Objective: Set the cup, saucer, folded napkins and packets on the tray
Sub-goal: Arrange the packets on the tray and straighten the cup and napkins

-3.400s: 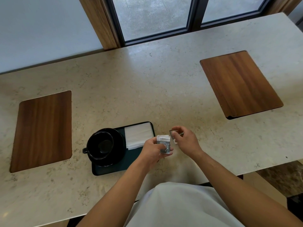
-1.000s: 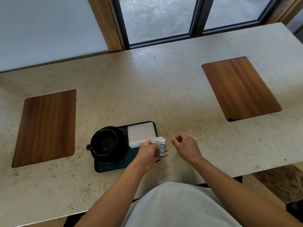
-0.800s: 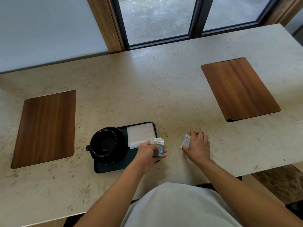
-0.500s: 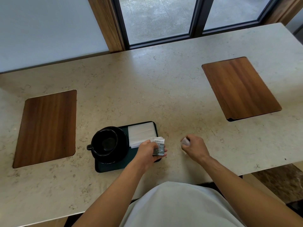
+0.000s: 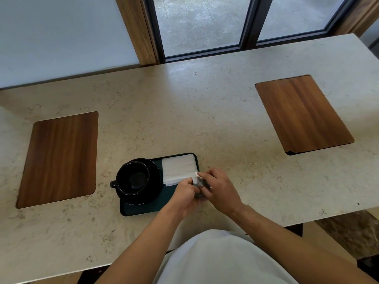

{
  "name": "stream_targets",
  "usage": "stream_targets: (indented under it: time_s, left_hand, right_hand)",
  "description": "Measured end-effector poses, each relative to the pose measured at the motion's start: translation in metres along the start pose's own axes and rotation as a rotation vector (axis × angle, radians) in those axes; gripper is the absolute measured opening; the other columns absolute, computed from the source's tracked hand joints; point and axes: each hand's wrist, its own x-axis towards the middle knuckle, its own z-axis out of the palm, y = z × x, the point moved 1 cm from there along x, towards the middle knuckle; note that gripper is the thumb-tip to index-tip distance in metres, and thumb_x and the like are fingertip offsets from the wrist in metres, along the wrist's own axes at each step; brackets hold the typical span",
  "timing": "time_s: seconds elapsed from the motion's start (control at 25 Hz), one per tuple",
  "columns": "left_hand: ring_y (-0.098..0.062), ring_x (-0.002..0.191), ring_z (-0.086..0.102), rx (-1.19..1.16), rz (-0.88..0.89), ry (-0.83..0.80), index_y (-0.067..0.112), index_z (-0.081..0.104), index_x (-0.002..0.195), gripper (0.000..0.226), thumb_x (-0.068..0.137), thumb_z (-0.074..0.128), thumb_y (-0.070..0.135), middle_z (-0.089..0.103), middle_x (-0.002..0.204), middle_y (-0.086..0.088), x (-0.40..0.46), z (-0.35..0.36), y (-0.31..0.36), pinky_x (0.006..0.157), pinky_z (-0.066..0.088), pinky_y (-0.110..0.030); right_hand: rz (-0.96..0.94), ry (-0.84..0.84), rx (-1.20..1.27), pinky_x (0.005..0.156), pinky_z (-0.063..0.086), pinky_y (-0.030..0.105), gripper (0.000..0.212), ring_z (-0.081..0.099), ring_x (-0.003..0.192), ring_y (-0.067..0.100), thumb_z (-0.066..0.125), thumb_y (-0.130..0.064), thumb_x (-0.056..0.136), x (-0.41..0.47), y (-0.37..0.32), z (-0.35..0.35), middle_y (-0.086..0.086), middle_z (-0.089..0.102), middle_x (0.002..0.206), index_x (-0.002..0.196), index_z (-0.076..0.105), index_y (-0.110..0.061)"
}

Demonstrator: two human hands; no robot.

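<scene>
A dark tray (image 5: pixel 143 210) lies on the stone counter near its front edge. On its left half a black cup (image 5: pixel 132 177) stands on a black saucer (image 5: pixel 152 193), handle to the left. White folded napkins (image 5: pixel 178 168) lie on the tray's far right part. My left hand (image 5: pixel 184 194) and my right hand (image 5: pixel 220 188) meet over the tray's right edge, both pinching a small stack of packets (image 5: pixel 198 181). Most of the stack is hidden between the fingers.
Two wooden inlays are set in the counter, one at the left (image 5: pixel 59 158) and one at the far right (image 5: pixel 303 113). A window with dark frames (image 5: pixel 248 23) runs behind the counter. The counter's front edge is close to my body.
My right hand picked a loose packet off the counter to the right of the tray and brought it left to the stack in my left hand. The left hand stayed by the tray's right edge.
</scene>
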Motion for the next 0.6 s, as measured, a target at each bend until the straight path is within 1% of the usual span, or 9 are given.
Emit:
stream_targets:
  time_s: [0.08,0.12,0.2,0.24,0.32,0.4,0.48,0.56,0.6]
  left_hand:
    - [-0.026,0.079,0.076,-0.020,-0.011,0.012,-0.005,0.064,0.120,0.047,0.086,0.037,-0.021,0.072,0.101,-0.022,0.000,-0.005,-0.001,0.067,0.061,-0.037]
    - [-0.025,0.079,0.077,-0.028,-0.015,0.015,-0.005,0.064,0.122,0.046,0.087,0.038,-0.019,0.073,0.101,-0.021,0.000,-0.007,-0.001,0.069,0.061,-0.038]
    - [-0.030,0.091,0.075,-0.041,-0.010,0.015,-0.004,0.064,0.124,0.046,0.087,0.041,-0.017,0.072,0.110,-0.023,-0.001,-0.010,-0.003,0.075,0.061,-0.042]
    - [-0.033,0.100,0.072,-0.051,-0.007,0.013,-0.003,0.063,0.126,0.048,0.085,0.042,-0.016,0.069,0.116,-0.024,-0.002,-0.011,-0.004,0.078,0.061,-0.043]
    - [-0.037,0.109,0.067,-0.102,-0.010,0.009,-0.003,0.061,0.127,0.049,0.081,0.046,-0.011,0.065,0.124,-0.027,-0.002,-0.012,-0.005,0.079,0.061,-0.044]
    - [-0.036,0.103,0.068,-0.125,-0.007,0.022,-0.004,0.061,0.123,0.041,0.083,0.050,-0.005,0.065,0.121,-0.029,-0.002,-0.014,-0.006,0.075,0.061,-0.042]
    - [-0.037,0.103,0.069,-0.056,0.031,0.034,-0.002,0.065,0.119,0.032,0.090,0.052,-0.006,0.068,0.118,-0.028,-0.001,-0.017,-0.007,0.078,0.061,-0.042]
    - [-0.038,0.105,0.070,-0.033,0.058,0.039,0.001,0.067,0.121,0.034,0.093,0.051,-0.010,0.071,0.116,-0.025,0.000,-0.020,-0.008,0.081,0.061,-0.043]
    - [-0.038,0.103,0.072,-0.060,0.064,0.042,0.001,0.066,0.121,0.035,0.093,0.051,-0.013,0.073,0.114,-0.023,-0.001,-0.021,-0.009,0.079,0.061,-0.043]
  right_hand:
    - [0.030,-0.084,0.071,0.090,0.051,0.030,0.056,0.054,0.101,0.018,0.068,-0.022,0.089,-0.002,0.002,0.000,0.003,0.065,0.111,0.142,0.056,-0.012]
    - [0.053,-0.111,0.114,0.092,0.048,0.026,0.061,0.053,0.103,0.014,0.065,-0.025,0.089,-0.003,0.002,-0.001,0.000,0.064,0.114,0.147,0.050,-0.014]
    - [0.103,-0.142,0.178,0.093,0.043,0.019,0.067,0.053,0.104,0.010,0.063,-0.026,0.088,-0.004,0.002,-0.003,-0.003,0.063,0.114,0.151,0.043,-0.020]
    - [0.123,-0.146,0.194,0.092,0.044,0.019,0.067,0.053,0.103,0.010,0.063,-0.025,0.087,-0.004,0.002,-0.003,-0.003,0.063,0.114,0.151,0.042,-0.022]
    - [0.151,-0.141,0.208,0.092,0.045,0.020,0.064,0.056,0.103,0.011,0.063,-0.021,0.088,-0.003,0.002,-0.003,-0.002,0.065,0.112,0.149,0.043,-0.022]
    - [0.158,-0.152,0.228,0.089,0.044,0.015,0.061,0.058,0.100,0.011,0.063,-0.017,0.089,-0.003,0.001,-0.002,-0.003,0.067,0.110,0.148,0.046,-0.022]
    - [0.171,-0.146,0.290,0.081,0.046,0.011,0.055,0.062,0.093,0.007,0.064,-0.013,0.089,-0.005,-0.003,-0.001,-0.005,0.070,0.105,0.142,0.052,-0.021]
    - [0.236,-0.069,0.378,0.074,0.052,0.015,0.042,0.063,0.086,0.006,0.064,-0.011,0.090,-0.005,-0.006,0.000,-0.007,0.069,0.100,0.131,0.060,-0.021]
    - [0.282,-0.013,0.393,0.072,0.054,0.017,0.036,0.063,0.085,0.006,0.064,-0.012,0.092,-0.004,-0.007,0.001,-0.008,0.067,0.097,0.126,0.062,-0.021]
